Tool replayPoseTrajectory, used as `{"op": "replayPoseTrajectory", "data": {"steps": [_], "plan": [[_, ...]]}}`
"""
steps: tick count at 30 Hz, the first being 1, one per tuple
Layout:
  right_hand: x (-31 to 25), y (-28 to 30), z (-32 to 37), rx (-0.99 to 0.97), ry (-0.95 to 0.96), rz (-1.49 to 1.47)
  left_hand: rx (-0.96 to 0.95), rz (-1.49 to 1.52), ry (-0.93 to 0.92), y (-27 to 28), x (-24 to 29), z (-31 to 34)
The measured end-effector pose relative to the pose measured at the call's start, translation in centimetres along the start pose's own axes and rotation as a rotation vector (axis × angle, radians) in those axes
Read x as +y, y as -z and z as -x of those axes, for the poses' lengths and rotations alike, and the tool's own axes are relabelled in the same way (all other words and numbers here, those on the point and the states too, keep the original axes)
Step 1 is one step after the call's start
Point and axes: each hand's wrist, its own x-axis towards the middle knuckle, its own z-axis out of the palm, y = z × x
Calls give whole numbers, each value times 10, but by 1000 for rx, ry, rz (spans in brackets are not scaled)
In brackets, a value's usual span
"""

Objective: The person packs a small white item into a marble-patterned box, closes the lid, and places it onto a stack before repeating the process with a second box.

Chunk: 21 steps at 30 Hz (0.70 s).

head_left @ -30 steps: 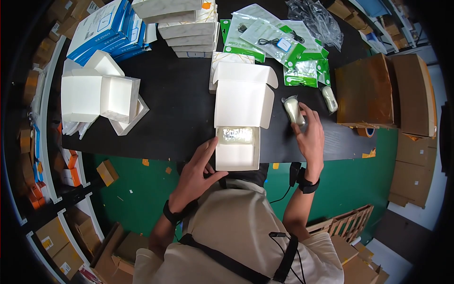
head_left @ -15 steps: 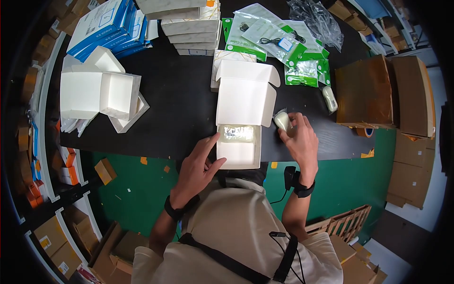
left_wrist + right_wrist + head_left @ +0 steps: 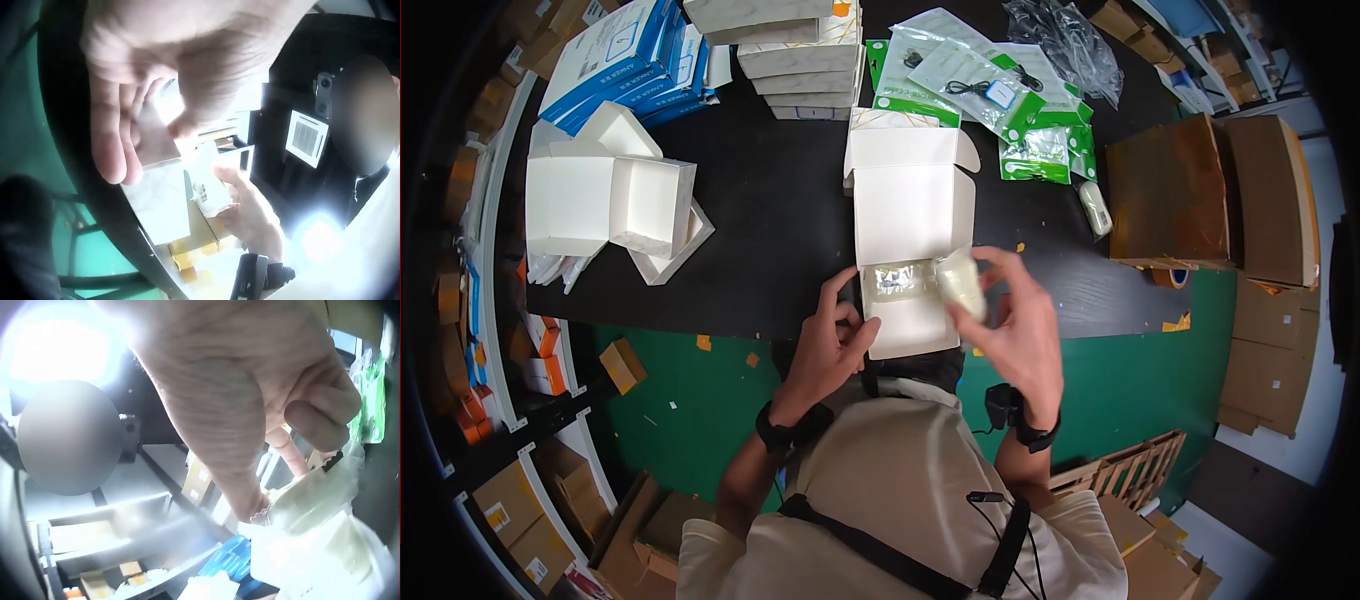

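Observation:
My right hand (image 3: 1022, 335) pinches a cream plastic-wrapped item (image 3: 960, 284) between thumb and fingers, over the right side of an open white box (image 3: 905, 330). The left wrist view shows dark print on this wrapped item (image 3: 211, 192). Inside the box, along its back, lies a second wrapped cream item (image 3: 892, 280), partly covered by the held one. The box lid (image 3: 905, 205) is folded back on the table. My left hand (image 3: 825, 345) touches the box's left side with index finger and thumb, its fingers relaxed.
Another wrapped item (image 3: 1094, 208) lies beside a brown carton (image 3: 1170, 195) at right. Green-and-clear cable packets (image 3: 990, 90) lie at the back. White boxes (image 3: 800, 75) and blue boxes (image 3: 620, 65) are stacked back left, with opened white boxes (image 3: 570, 200) in front.
My right hand has taken the wrapped item from the table on the right and carried it left over the box. My left hand stays at the box's left side.

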Motion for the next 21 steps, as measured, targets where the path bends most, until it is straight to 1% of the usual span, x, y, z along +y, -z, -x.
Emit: {"op": "replayPoseTrajectory", "data": {"steps": [1, 2, 5, 9, 14, 18, 21], "plan": [[-4, -7, -1, -11, 78, 74, -2, 7, 10, -1, 1, 0], [-7, -15, -2, -14, 82, 72, -4, 16, 22, -1, 2, 0], [-11, -35, -3, 39, 179, 241, -9, 8, 19, -1, 1, -2], [-17, -47, -12, 13, 136, 289, -14, -11, 6, -1, -2, -2], [-20, -54, -15, 24, 165, 345, -27, -17, -12, 1, -3, -2], [-22, -56, -13, -11, 147, 375, -29, -17, -41, 1, -4, -3], [-19, -57, -11, -21, 156, 366, -39, -24, -30, 3, -5, -3]]}}
